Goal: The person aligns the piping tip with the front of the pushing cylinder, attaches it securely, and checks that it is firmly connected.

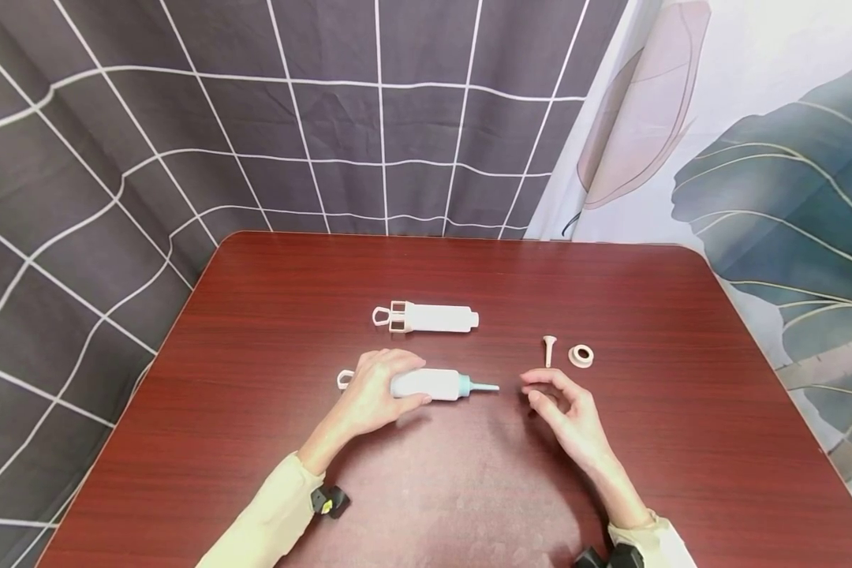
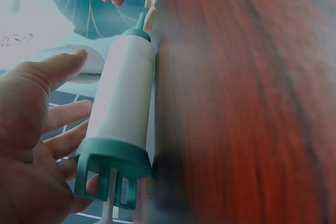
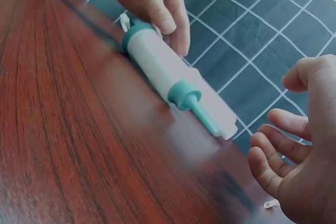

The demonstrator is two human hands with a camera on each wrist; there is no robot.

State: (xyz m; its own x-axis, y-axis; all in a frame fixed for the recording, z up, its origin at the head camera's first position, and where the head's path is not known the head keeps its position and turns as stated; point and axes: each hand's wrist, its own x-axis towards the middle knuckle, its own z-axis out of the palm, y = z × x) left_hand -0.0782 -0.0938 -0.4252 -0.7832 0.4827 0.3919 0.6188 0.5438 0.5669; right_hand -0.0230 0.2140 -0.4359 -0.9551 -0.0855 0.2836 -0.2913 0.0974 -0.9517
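Observation:
A white syringe (image 1: 431, 384) with a teal collar and a thin teal nozzle (image 3: 202, 114) lies on the table. My left hand (image 1: 379, 394) is over its rear half, thumb on the near side and fingers on the far side. In the left wrist view, the thumb (image 2: 63, 69) stands apart from the barrel (image 2: 123, 87), and the fingers are partly hidden behind it. Just beyond the nozzle tip, my right hand (image 1: 571, 418) hovers with fingers loosely bent and nothing between them. The right wrist view shows its fingers (image 3: 286, 121) apart from the syringe.
Farther back lies a second white syringe (image 1: 440, 318) with a cream-coloured frame and pull handle. Beyond my right hand are a small cream nozzle (image 1: 550, 351) and a cream ring cap (image 1: 581, 356). A dark checked curtain (image 1: 341, 118) hangs behind the reddish-brown table (image 1: 291, 276).

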